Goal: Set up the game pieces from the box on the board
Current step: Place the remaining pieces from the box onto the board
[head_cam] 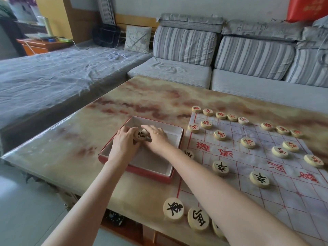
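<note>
Head view: what's largest?
— Marbled table (pixel 142 96), centre; paper board (pixel 276 197) at right, with set pieces (pixel 220 168); box (pixel 140 172) just left of it.
— The hands?
— Both reach into the box for pieces. Left hand (pixel 124 142) pinches a black-lettered piece (pixel 140 135); right hand (pixel 156 139): grip I cannot tell. Its forearm (pixel 221 192) partly hides the board's lower-left pieces.

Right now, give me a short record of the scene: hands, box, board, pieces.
Left hand: inside the box, fingers gripping a black-marked piece
Right hand: also in the box, beside that piece; grip hidden
Box: open, red-walled, on the table, left of the board
Board: sheet with a red grid, flat on the table
Red-marked pieces: set out along the far side
Black-marked pieces: some placed on the near side
</note>
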Motion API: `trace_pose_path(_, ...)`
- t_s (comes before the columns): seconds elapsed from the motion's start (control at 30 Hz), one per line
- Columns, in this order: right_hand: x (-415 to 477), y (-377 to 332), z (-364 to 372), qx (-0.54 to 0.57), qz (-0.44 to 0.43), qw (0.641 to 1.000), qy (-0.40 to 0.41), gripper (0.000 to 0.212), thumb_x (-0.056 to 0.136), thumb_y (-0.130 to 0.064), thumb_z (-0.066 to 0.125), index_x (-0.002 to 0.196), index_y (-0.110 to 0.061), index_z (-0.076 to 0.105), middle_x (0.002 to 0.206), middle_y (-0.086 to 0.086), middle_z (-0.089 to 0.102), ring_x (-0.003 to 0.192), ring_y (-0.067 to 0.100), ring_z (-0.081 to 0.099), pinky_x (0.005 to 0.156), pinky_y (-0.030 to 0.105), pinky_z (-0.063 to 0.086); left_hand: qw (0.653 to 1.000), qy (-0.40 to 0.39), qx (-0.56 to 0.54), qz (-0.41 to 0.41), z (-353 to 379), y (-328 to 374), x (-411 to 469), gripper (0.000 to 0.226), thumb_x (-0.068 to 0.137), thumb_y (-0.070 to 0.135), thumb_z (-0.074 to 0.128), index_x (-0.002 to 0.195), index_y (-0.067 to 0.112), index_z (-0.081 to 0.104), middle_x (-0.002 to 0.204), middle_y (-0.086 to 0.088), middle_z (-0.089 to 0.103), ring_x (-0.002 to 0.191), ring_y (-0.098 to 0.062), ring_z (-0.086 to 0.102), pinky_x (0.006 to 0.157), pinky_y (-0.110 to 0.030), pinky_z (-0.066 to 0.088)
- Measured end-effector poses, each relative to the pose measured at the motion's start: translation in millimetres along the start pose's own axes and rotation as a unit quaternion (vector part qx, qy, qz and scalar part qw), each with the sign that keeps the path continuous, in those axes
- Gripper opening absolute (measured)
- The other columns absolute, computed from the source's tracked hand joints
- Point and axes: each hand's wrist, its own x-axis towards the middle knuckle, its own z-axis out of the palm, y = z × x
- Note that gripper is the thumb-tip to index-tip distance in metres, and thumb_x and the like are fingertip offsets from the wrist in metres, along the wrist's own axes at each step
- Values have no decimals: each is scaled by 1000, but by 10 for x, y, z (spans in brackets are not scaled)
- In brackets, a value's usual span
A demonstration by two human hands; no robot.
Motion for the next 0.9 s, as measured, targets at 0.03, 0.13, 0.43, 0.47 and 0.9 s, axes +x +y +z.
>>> trace_pose_path(0.03, -14, 9, -3, 4, -5, 1000, 5, 55, 85, -15, 53, 138, -24, 40, 142, 4, 42, 124, 32, 38, 104, 34, 29, 1000, 0, 1, -1, 2, 6, -6, 48, 77, 23, 68, 123, 16, 56, 111, -13, 54, 112, -32, 47, 96, -37, 37)
trace_pose_path(0.13, -85, 76, -38, 14, -12, 1000, -5, 49, 85, -17, 55, 133, -21, 48, 136, 8, 47, 123, 32, 37, 105, 36, 30, 1000, 4, 0, 1, 6, 18, -31, 47, 74, 30, 71, 118, 18, 60, 108, -12, 55, 112, -32, 47, 97, -37, 36)
trace_pose_path(0.43, -238, 100, -144, 29, 28, 999, -13, 63, 87, -19, 57, 143, -11, 30, 144, 12, 36, 135, 29, 28, 110, 37, 27, 999, -19, 20, 25, -34, 40, -90, 59, 75, 40, 69, 128, 19, 53, 126, -2, 56, 123, -25, 39, 104, -35, 28)
trace_pose_path(0.47, -236, 91, -144, 28, 37, 999, -11, 63, 87, -20, 58, 143, -8, 30, 144, 12, 36, 135, 28, 28, 110, 37, 27, 999, -20, 23, 26, -33, 34, -85, 58, 77, 38, 69, 129, 19, 52, 126, -2, 56, 123, -25, 39, 104, -35, 28)
trace_pose_path(0.9, -387, 36, -340, 94, 40, 994, 36, 53, 78, -21, 70, 125, -9, 50, 125, 12, 44, 120, 25, 40, 92, 27, 34, 997, 22, -72, -2, -149, 92, -51, 60, 64, 26, 81, 118, 19, 57, 112, -1, 63, 108, -25, 54, 93, -37, 37)
